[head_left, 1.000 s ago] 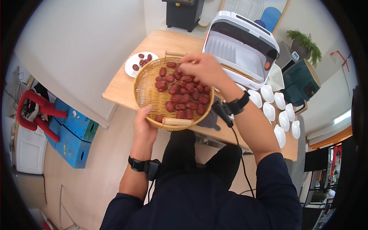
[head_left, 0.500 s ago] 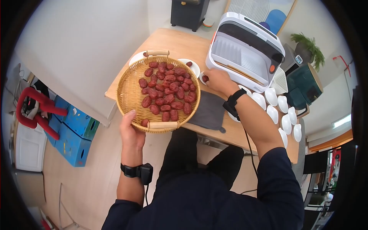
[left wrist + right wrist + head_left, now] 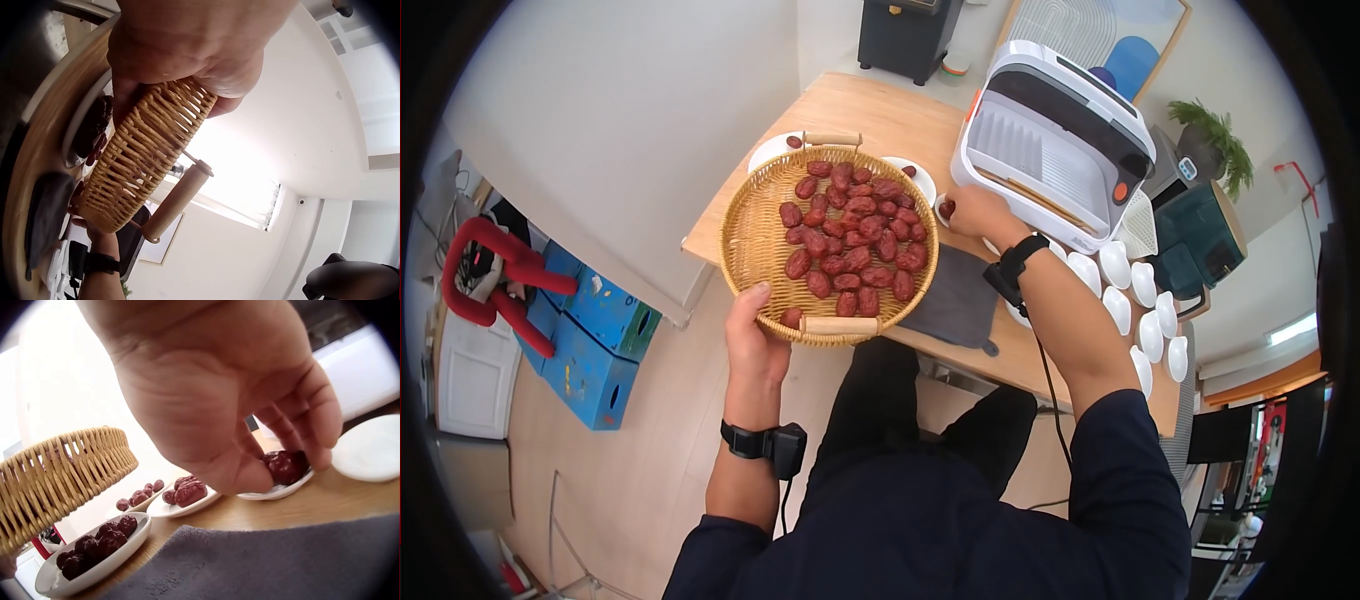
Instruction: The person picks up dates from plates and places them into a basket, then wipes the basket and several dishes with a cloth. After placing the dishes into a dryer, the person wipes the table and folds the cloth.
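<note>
My left hand (image 3: 757, 345) grips the near left rim of a round wicker basket (image 3: 745, 225), thumb on top and fingers underneath. Many wrinkled red dates (image 3: 858, 258) lie in the basket, mostly toward its right side. The basket is held up over the table's front edge, slightly tilted. To its right, my right hand (image 3: 983, 213) reaches down to a small white dish (image 3: 270, 495). In the right wrist view its thumb and fingers pinch a red date (image 3: 287, 467) low over that dish.
White plates with dates (image 3: 94, 550) stand on the wooden table (image 3: 845, 105) by the basket. A dark grey cloth (image 3: 948, 300) lies at the front. Behind is a white open-fronted box (image 3: 1050, 150); several white dishes (image 3: 1116, 308) sit at right, beside a green appliance (image 3: 1200, 225).
My right hand has moved from over the dates in the basket to the small white dish at the right, carrying a date. The basket has shifted slightly left, still in my left hand.
</note>
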Action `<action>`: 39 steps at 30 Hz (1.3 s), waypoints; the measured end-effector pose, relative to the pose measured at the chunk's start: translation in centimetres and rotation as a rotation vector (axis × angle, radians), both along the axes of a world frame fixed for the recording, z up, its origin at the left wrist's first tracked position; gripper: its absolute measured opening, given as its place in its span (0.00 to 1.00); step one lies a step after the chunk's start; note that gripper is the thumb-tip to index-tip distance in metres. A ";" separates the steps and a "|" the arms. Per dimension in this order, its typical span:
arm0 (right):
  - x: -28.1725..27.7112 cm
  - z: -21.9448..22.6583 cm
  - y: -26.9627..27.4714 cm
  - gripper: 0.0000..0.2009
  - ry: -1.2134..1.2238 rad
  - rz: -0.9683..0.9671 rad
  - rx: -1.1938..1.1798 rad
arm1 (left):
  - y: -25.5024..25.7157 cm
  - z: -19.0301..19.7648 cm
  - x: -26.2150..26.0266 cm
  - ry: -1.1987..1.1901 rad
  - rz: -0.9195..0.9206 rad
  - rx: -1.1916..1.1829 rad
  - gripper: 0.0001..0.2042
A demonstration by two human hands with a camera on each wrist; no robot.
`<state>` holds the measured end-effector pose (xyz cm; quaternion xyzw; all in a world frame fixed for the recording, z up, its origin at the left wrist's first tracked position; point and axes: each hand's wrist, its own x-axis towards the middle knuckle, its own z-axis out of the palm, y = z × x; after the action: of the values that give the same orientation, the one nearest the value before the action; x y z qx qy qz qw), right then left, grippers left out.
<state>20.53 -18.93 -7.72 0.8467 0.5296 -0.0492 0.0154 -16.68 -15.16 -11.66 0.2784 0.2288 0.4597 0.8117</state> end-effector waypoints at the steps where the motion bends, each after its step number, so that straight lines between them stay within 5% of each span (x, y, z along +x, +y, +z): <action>1: -0.1 0.3 0.0 0.15 0.036 -0.016 -0.037 | 0.0 0.1 0.1 -0.009 0.003 0.002 0.24; 11: 1.6 -0.6 0.7 0.14 0.081 0.026 -0.013 | 0.1 0.0 0.4 0.000 0.006 0.003 0.24; 16: 0.6 1.6 0.2 0.12 0.274 -0.179 -0.084 | 0.5 -0.4 0.5 0.008 0.013 -0.010 0.24; 20: 1.1 2.1 -0.8 0.11 0.209 -0.134 0.048 | 0.6 -0.1 0.8 -0.012 0.012 -0.004 0.24; 22: 1.2 3.8 -1.0 0.12 0.342 -0.055 0.190 | 0.6 -0.1 0.7 -0.007 -0.006 -0.010 0.24; 27: -9.1 10.8 -1.2 0.14 0.535 0.227 0.310 | 0.8 0.3 1.3 -0.030 -0.028 -0.006 0.24; 34: -15.5 9.9 -1.5 0.15 0.418 0.516 0.118 | 0.4 -0.1 4.3 -0.089 -0.073 -0.017 0.23; 36: -14.1 8.8 -1.1 0.14 0.556 0.594 0.419 | 0.6 -0.1 4.0 -0.100 -0.079 -0.016 0.23; 37: -13.3 9.3 -1.0 0.14 0.629 0.529 0.573 | 0.6 0.1 3.6 -0.063 -0.046 -0.020 0.24; 39: -10.2 10.9 -0.6 0.13 0.626 0.171 0.492 | 0.8 0.5 2.2 -0.027 0.014 -0.008 0.25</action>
<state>10.35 -19.51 3.16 0.7220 0.5732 -0.1751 -0.3458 -14.44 -14.41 -11.14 0.2673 0.2217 0.4682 0.8125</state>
